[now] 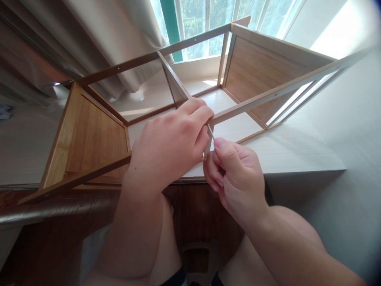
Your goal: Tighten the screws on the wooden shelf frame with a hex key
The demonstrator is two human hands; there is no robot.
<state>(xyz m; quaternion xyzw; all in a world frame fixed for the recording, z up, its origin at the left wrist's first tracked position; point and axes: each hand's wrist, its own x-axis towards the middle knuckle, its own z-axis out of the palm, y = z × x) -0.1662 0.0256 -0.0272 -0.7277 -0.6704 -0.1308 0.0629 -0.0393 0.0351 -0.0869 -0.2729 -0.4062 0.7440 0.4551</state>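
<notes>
A bamboo shelf frame lies on its side on a white table, with a panel at each end and thin rails between. My left hand is wrapped round the near rail where a cross piece meets it. My right hand sits just below and to the right, pinching a thin metal tool, likely a hex key. The tool's tip points up into the joint under my left fingers.
Grey curtains hang at the back left beside a bright window. A white wall stands close on the right. Dark wood shows below the table edge, above my knees.
</notes>
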